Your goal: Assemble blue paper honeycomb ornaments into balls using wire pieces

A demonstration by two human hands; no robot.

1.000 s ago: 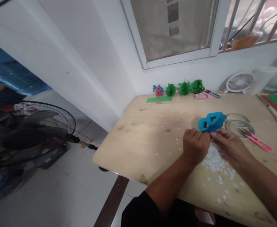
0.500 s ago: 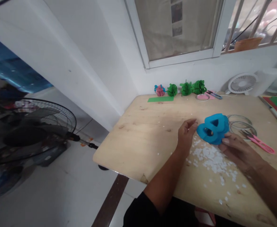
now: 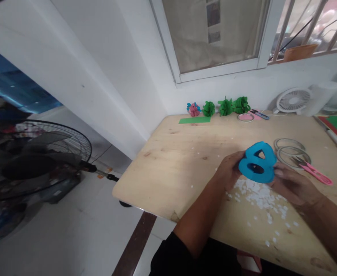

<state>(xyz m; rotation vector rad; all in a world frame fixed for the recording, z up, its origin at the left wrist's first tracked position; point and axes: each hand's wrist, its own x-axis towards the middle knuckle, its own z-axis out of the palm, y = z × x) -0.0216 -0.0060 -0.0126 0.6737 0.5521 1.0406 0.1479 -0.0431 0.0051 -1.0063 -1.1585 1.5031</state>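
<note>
A blue shape with two openings (image 3: 264, 177), thick like stacked paper, is held above the wooden table (image 3: 157, 165). My left hand (image 3: 231, 167) grips its left edge, the fingertips partly hidden behind it. On the other side, my right hand (image 3: 293, 183) is closed on the right edge. Many small white paper bits (image 3: 260, 194) lie scattered below and between the hands. Pink-handled scissors (image 3: 318, 173) and metal rings (image 3: 293, 155) rest to the right of the blue shape.
Green folded paper pieces (image 3: 225, 107) and a pink and blue one (image 3: 194, 109) stand by the wall, near a green strip (image 3: 194, 120). A small white fan (image 3: 294, 100) is at the back right. A large black fan (image 3: 53, 142) stands left of the table.
My left hand has taken hold of the blue shape's left side, where it was beside it before. The shape has turned more upright, its openings facing me.
</note>
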